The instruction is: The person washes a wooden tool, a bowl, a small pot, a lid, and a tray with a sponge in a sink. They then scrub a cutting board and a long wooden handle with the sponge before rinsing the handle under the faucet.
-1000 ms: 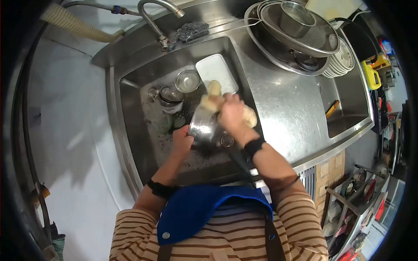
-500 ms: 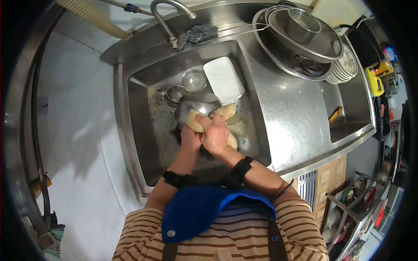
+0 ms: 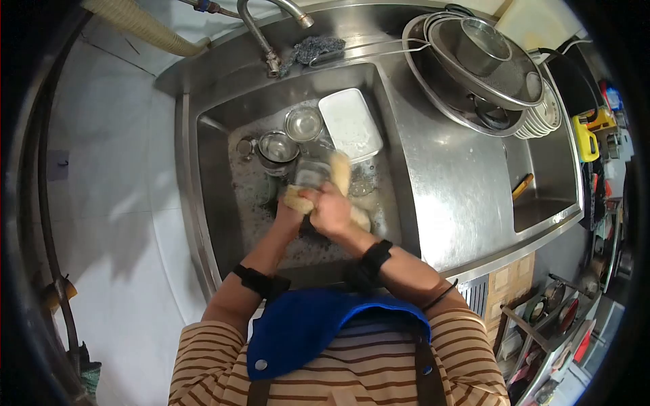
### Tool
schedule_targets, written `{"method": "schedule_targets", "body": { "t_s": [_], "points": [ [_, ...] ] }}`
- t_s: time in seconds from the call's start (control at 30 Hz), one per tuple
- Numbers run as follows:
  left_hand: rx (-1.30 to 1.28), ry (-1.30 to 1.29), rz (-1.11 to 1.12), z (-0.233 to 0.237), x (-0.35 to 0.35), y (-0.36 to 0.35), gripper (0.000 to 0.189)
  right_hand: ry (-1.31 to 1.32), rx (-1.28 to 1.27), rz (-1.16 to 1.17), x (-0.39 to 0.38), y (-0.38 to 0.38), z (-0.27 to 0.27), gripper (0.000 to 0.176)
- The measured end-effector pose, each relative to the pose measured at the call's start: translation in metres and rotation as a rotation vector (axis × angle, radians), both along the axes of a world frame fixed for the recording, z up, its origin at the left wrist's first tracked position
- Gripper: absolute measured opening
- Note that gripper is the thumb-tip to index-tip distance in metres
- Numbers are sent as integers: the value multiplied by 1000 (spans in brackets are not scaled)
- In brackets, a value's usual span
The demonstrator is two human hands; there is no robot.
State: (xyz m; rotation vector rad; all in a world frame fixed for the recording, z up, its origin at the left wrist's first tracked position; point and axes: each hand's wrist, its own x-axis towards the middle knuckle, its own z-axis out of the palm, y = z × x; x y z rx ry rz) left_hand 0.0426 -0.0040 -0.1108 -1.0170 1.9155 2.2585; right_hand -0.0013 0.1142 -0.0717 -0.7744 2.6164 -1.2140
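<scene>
Both hands are close together over the sudsy sink (image 3: 210, 169). My right hand (image 3: 330, 211) is closed on a pale yellow scrubbing cloth (image 3: 340, 174), whose blurred ends stick out around the fingers. Another bit of the cloth shows by my left hand (image 3: 287, 215), closed around a shiny, squarish metal container (image 3: 313, 174). That container is smeared by motion, and the left fingers are partly hidden. Just beyond the hands, a metal bowl (image 3: 278, 147) and a second round bowl (image 3: 303, 124) sit in the suds. A white rectangular tray (image 3: 351, 122) leans at the back right.
A faucet (image 3: 272, 61) rises behind the sink, with a dark scouring pad (image 3: 318, 49) beside it. Large metal bowls and strainers (image 3: 467, 74) are stacked on the right-hand drainboard (image 3: 460, 183). White plates (image 3: 542, 118) stand near a second basin holding a yellow-handled tool (image 3: 522, 185).
The container between my hands has turned and drawn closer, showing its squarish shape. The cloth's upper end has swung upward and left. More of the metal bowl behind shows.
</scene>
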Motion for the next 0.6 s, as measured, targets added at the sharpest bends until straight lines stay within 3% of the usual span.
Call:
{"method": "schedule_targets", "body": {
  "t_s": [0.03,0.1,0.13,0.17,0.2,0.27,0.33,0.4,0.43,0.5,0.53,0.6],
  "points": [
    [5,-9,1,-3,-1,-4,34,-9,5,1,0,4,-5,35],
    [-551,75,-634,-19,-2,-21,26,-18,185,-74,-10,23,-16,35],
    [-828,116,-948,-27,1,-25,21,6,156,-138,-19,34,-16,34],
    [-1009,4,-1051,-18,2,-16,17,11,198,-232,-29,42,-22,34],
    [-1002,-5,-1043,-29,5,-15,17,37,240,-265,-39,50,-17,33],
    [-1135,2,-1374,-53,6,-13,14,8,319,-242,-53,55,-15,38],
    [-1274,131,-1426,-65,6,-28,15,-34,397,-172,-57,50,-15,42],
    [-1565,328,-1022,-50,2,-32,29,-87,479,-102,-57,43,-22,45],
    [-1559,324,-1030,-54,1,-28,29,-140,546,-73,-58,37,-34,48],
    [-1168,197,-166,-64,-4,-23,44,-245,668,24,-61,27,-56,49],
    [-1168,193,-177,-65,-2,-27,44,-255,666,22,-60,21,-69,49],
    [652,-186,-69,-59,6,-38,83,-365,811,6,-53,7,-110,51]
  ]
}}
